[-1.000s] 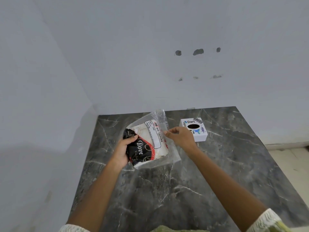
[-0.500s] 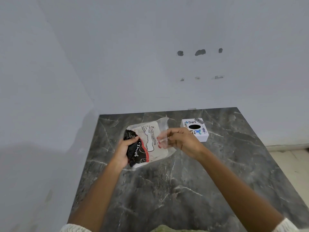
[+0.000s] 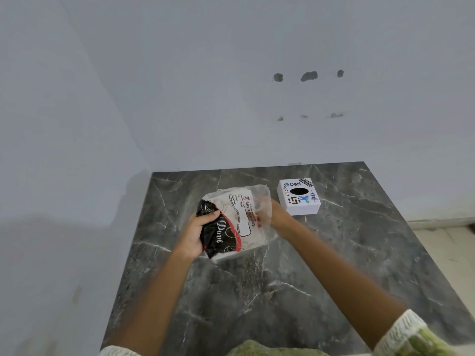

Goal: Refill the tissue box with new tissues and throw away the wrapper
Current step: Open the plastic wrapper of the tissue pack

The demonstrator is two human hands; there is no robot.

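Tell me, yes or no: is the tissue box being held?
No. The tissue box sits alone on the counter, while both hands grip the tissue pack.

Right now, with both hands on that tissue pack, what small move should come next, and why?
Probably pull the tissues out of the open end of the wrapper. The left hand grips the tissue pack at its dark end, the right hand seems to reach into the loose clear plastic, and the tissue box sits beside them, its slot dark.

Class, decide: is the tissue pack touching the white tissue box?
Apart. The head view shows bare dark marble between the tissue pack and the white tissue box.
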